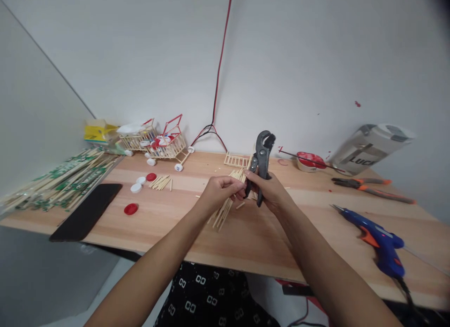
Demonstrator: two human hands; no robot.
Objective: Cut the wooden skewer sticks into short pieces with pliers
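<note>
My right hand (272, 191) grips a dark grey hand cutter (263, 151), its jaws pointing up and away from me. Close beside it, my left hand (227, 190) has its fingers pinched together; whatever is between them is too small to make out. Beneath both hands lies a loose pile of thin wooden sticks (222, 214), partly hidden by my fingers. Behind the pile, a small ladder-like frame of sticks (237, 159) rests near the wall.
Left are two stick-built carts (170, 146), short sticks (161, 182), red caps (131, 209), white caps (136, 188), a black slab (87, 212) and bagged skewers (66, 182). Right are a blue glue gun (376, 238), pliers (372, 186), a red-stained cup (309, 162) and a bottle (369, 149).
</note>
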